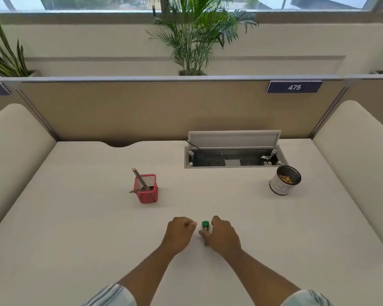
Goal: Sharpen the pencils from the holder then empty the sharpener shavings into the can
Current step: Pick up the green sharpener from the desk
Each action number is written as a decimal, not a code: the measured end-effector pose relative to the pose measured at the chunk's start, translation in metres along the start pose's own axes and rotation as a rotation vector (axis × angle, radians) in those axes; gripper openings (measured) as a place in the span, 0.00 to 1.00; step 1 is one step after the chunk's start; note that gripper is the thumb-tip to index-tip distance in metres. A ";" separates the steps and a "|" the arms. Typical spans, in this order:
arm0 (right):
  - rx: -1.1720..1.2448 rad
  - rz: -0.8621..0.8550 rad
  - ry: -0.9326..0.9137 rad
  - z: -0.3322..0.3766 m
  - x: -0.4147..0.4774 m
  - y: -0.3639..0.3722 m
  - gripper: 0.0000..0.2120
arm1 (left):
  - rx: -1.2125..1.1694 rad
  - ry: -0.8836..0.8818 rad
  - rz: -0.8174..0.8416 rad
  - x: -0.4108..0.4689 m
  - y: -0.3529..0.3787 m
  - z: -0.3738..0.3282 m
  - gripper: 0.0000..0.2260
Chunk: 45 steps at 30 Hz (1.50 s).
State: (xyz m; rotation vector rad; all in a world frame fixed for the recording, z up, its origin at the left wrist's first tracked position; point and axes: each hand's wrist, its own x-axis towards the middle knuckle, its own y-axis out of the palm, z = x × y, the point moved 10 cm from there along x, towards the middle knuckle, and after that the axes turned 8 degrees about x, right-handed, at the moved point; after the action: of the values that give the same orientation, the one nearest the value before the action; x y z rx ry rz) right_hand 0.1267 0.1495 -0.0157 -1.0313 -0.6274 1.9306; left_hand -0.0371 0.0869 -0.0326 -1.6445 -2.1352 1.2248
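Both forearms reach forward from the near edge of the white table [75,217], striped sleeves [111,295] just showing at the bottom. The left hand [179,231] rests knuckles-up with its fingers curled in and its fingertips tucked against the thumb, holding nothing that shows. The right hand [223,235] lies just right of it, arched over the table. Its thumb comes up against the near side of the sharpener [205,226] and its forefinger bends round the far right of it. Whether it actually grips the sharpener cannot be told.

The sharpener, small with a green cap, stands upright on the table between the two hands, just beside each.

Farther away and to the left stands the red mesh holder [146,191], with the pencils [139,181] leaning out over its left rim. Far to the right, well apart from the hands, is the can [284,181], white-sided and open, with brownish shavings inside. Beyond it, a cable box [232,159] is set in the table, its lid raised. A beige partition [142,111] with a "475" label [294,87] closes the far side, and a plant [199,36] stands behind it.
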 end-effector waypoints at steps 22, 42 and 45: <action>0.762 0.147 -0.201 0.069 -0.053 -0.035 0.05 | -1.046 -0.132 0.058 -0.061 -0.040 -0.047 0.12; 0.509 0.063 -0.602 0.128 -0.065 -0.092 0.14 | -0.872 0.078 -0.004 -0.086 -0.097 -0.071 0.14; 0.488 0.065 -0.644 0.134 -0.068 -0.092 0.14 | -0.883 0.055 0.032 -0.087 -0.097 -0.069 0.13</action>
State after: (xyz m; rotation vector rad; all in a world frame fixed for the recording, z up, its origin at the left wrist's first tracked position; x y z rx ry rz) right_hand 0.0754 0.1350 0.1523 -0.1159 -0.4230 2.3210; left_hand -0.0345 0.0407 0.1073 -1.9403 -2.8176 0.1802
